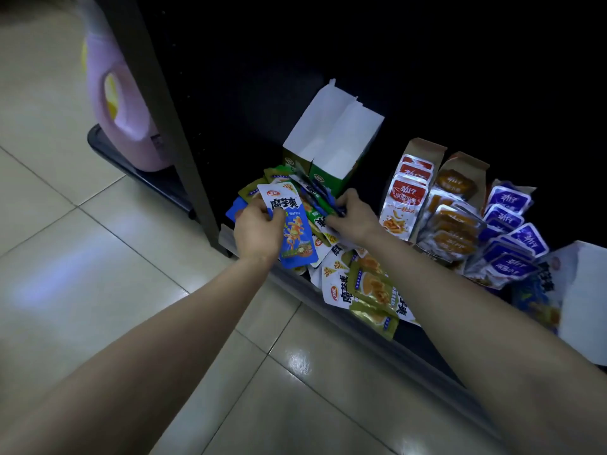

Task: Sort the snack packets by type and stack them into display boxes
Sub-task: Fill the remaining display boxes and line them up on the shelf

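My left hand [258, 229] grips a blue snack packet [292, 231] upright at the front of a dark low shelf. My right hand [351, 215] pinches another bluish packet [323, 195] in a loose heap of green and blue packets [364, 287] spilling over the shelf's front edge. Behind the heap stands an open green display box [331, 142] with white inner flaps. To the right stand display boxes filled with red packets [405, 198], orange packets [453, 221] and purple packets [512, 241].
A pink detergent jug [121, 103] stands on a dark base left of the shelf's grey upright post [164, 103]. Another box with a white flap [584, 300] sits at the far right. Glossy beige floor tiles [98, 274] lie in front of the shelf.
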Motion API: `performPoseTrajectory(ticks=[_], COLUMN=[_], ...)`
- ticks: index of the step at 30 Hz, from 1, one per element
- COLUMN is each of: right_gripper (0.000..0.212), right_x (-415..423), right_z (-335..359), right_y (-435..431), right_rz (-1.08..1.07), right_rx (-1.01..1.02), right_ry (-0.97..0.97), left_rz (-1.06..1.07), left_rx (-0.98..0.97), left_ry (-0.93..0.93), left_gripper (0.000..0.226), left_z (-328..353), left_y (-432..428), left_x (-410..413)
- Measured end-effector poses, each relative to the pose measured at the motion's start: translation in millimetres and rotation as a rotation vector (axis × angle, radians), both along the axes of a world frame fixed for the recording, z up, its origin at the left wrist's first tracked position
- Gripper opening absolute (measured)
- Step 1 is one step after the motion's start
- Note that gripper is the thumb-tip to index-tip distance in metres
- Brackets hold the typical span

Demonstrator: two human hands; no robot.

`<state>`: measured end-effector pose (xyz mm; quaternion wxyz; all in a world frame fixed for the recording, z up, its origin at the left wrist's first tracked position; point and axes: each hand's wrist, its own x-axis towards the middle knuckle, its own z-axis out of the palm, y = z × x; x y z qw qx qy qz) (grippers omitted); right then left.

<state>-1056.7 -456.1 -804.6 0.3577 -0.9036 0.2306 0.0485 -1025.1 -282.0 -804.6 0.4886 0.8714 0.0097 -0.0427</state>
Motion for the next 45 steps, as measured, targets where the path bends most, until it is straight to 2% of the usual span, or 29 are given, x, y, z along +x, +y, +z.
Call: performPoseTrajectory(ticks=[4,8,11,14,17,19,23,26,30,34,35,38,40,42,45], right_gripper=[0.053,0.036,0.038,0.058,0.096,0.103,0.093,0.086,0.09,0.112,0.112,0.085,0.071,0.07,0.071], right_x=[-12,-25,-35,-42,-50,-56,-64,-70,-83,-100,-104,-122,-133,-141,-146], right_z=[5,4,1,3,3,-2,-7,3,9,11,13,15,10,7,8], right_y=[-10,-17,-18,-19,-20,-21,-31,-37,-44,-55,-58,-64,-67,-68,-75], right_rz=[0.035,0.102,0.101,0.134,0.238,0.22,0.05,0.031,0.069,0.093,0.094,0.085,0.08,0.039,-0.1], right_rx=[0.035,0.15,0.199,0.227,0.147,0.166,0.265,0.267,0.272,0.282,0.302,0.35,0.311,0.256,0.375], right_ry=[-0.016,0.006,0.047,0.059,0.153,0.208,0.097,0.068,0.195,0.406,0.449,0.478,0.417,0.267,0.059], left_rz=[-0.022,-0.022,-0.025,-0.031,-0.08,-0.108,-0.04,0.105,0.155,0.03,-0.005,-0.082,-0.134,-0.205,-0.29], left_rx=[0.009,0.049,0.076,0.108,0.114,0.107,0.11,0.004,-0.069,-0.075,-0.091,-0.068,-0.037,0.009,0.07], left_ry=[0.021,0.034,0.031,0.041,0.04,0.031,0.008,-0.002,-0.047,-0.05,-0.038,-0.029,0.01,0.086,0.198], left_gripper=[0.021,0.019,0.022,0.024,0.033,0.029,0.028,0.02,0.02,0.021,0.019,0.011,0.015,0.017,0.018], left_z=[-5,-4,-1,0,-1,0,3,4,9,7,6,5,4,-1,-7], left_y=[2,2,2,2,-1,-4,-6,-5,-11,-21,-24,-34,-38,-42,-46], left_x=[-1,-6,-9,-11,-15,-19,-19,-13,-18,-32,-36,-46,-49,-49,-53])
